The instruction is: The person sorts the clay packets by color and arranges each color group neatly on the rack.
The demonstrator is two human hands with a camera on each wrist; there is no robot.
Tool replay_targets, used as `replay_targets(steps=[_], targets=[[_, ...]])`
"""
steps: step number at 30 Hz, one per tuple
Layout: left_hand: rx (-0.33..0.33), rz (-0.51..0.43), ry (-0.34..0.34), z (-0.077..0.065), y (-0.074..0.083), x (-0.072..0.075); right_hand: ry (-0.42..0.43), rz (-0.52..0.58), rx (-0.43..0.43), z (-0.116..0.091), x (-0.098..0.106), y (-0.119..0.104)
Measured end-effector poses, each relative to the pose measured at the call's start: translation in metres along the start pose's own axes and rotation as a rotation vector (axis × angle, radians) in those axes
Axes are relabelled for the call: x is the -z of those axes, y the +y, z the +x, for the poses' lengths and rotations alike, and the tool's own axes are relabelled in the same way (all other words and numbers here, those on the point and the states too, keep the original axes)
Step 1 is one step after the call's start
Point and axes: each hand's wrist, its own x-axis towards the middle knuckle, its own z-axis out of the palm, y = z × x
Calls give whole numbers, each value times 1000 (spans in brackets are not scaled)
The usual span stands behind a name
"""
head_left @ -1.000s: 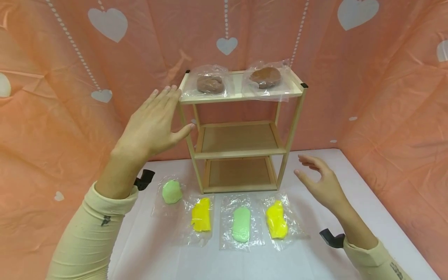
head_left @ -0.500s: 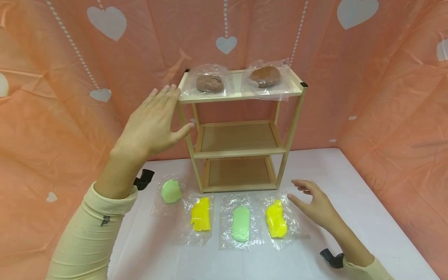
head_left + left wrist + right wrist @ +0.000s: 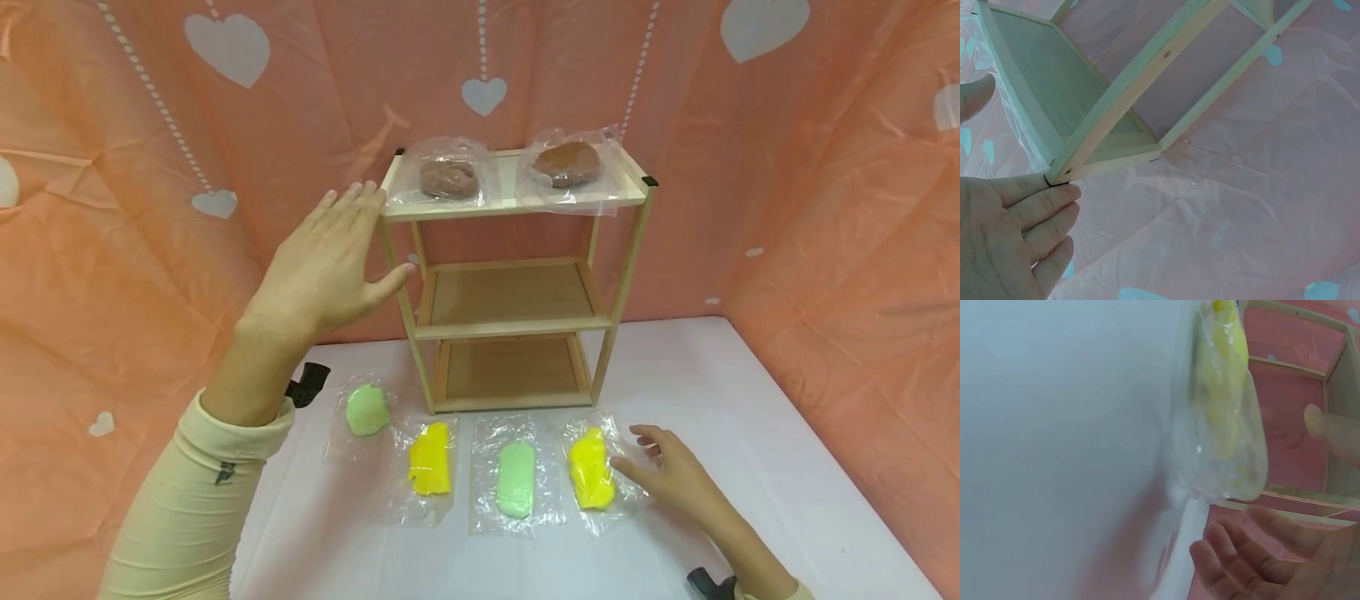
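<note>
My left hand [image 3: 318, 262] has its fingers straight, the tips touching the front left top corner of a wooden shelf rack [image 3: 513, 329]; in the left wrist view, the fingertips [image 3: 1060, 194] meet that corner post. Low on the right, my right hand [image 3: 671, 471] holds nothing, thumb and fingers spread apart beside a bagged yellow clay lump [image 3: 592, 475]. In the right wrist view the yellow clay [image 3: 1225, 381] lies in its clear plastic bag just beyond the fingers. On the top shelf lie two bagged brown clay lumps, the left one [image 3: 448, 179] and the right one [image 3: 567, 164].
In front of the rack on the white table [image 3: 757, 400] lie a round green clay lump [image 3: 367, 410], another yellow lump [image 3: 430, 458] and a long green lump [image 3: 516, 479], each in clear plastic. An orange curtain [image 3: 840, 208] with hearts surrounds the table.
My right hand has come down and slightly left, from beside the rack to the right edge of the yellow clay's bag. The left hand has stayed at the rack's corner.
</note>
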Motion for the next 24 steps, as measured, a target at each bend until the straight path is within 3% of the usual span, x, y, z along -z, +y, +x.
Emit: replay_targets(steps=[9,24], targets=[[-4,-4,4,0,0,0,-61,-93,-110,-4,-11,1],[-1,-7,-1,2,-1,-1,-60,-172,-121,0,-23,-2]])
